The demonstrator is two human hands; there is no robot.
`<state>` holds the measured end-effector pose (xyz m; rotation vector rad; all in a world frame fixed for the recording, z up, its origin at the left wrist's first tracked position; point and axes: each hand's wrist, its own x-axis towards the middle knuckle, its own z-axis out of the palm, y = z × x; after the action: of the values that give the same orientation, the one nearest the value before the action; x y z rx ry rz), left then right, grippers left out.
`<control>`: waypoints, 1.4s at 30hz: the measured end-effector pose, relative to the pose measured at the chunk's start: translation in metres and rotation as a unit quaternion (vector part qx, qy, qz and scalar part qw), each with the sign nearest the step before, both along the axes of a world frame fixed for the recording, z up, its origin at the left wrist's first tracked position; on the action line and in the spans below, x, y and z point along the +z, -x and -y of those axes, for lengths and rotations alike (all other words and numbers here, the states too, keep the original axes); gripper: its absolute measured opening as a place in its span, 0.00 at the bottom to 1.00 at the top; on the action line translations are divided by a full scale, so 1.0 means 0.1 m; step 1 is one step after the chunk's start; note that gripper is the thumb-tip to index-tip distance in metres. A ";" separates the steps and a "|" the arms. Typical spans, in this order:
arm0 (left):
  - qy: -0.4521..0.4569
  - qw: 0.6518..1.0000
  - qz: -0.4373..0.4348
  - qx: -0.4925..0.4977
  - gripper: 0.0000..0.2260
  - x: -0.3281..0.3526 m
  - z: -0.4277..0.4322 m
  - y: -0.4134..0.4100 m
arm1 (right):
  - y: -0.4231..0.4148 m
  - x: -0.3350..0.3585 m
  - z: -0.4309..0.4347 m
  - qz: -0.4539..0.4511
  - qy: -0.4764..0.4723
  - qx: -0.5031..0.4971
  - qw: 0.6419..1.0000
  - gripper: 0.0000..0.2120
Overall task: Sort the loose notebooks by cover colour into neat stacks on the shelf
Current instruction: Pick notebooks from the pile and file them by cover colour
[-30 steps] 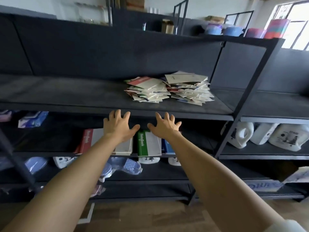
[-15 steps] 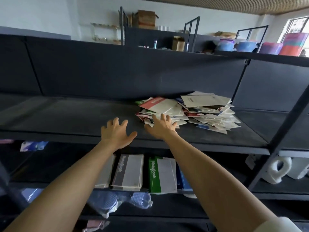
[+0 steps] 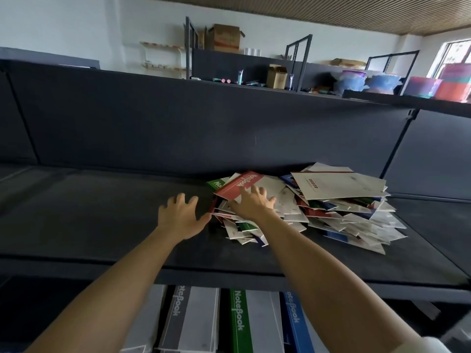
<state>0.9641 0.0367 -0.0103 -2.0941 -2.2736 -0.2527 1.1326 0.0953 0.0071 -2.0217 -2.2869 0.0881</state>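
Shelf (image 3: 102,225): dark and bare to the left of the pile. That is the likely room for new stacks, but the front lip is close, so a notebook dragged carelessly off the pile could go over the edge.
Pile (image 3: 331,215): loose notebooks lie heaped and fanned at all angles on the shelf. Pulling one from low down, or pressing hard on the pile's left end, would likely make the slick covers slide and scatter.
Large white notebook (image 3: 339,186): lies tilted on top of the pile's right half and could slip forward if the heap beneath it shifts.
Red notebook (image 3: 237,186): topmost at the pile's left end, partly over a green notebook (image 3: 216,183). Lifting it one-handed risks taking a second cover with it and mixing colours.
Right hand (image 3: 251,205): palm down on the pile's left end, fingers spread flat across the red notebook. The grip is apart and holds nothing.
Left hand (image 3: 178,217): palm down just left of the pile, fingers splayed and the thumb reaching toward the pile's edge. The grip is apart. I cannot tell whether the hand touches the shelf or the pile.
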 end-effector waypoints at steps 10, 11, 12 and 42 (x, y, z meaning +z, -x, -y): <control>0.001 1.000 0.015 -0.018 0.29 -0.02 -0.41 0.35 | 0.41 -0.02 -0.23 -0.001 -0.019 -0.037 0.999 0.16; 0.004 0.999 0.028 -0.019 0.29 -0.01 -0.43 0.39 | 0.43 -0.01 -0.23 0.020 -0.034 -0.024 0.999 0.14; 0.004 0.999 0.042 -0.022 0.29 0.00 -0.46 0.42 | 0.44 -0.01 -0.22 0.046 -0.050 -0.009 0.998 0.13; 0.156 0.600 0.783 0.055 0.13 0.11 -0.51 0.69 | 0.18 -0.03 -0.37 -0.064 -0.022 -0.098 0.993 0.24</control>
<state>0.8954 0.0881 0.0004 -1.8619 -3.0990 -2.8288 1.1142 0.1318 0.0037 -2.1386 -1.9878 0.1486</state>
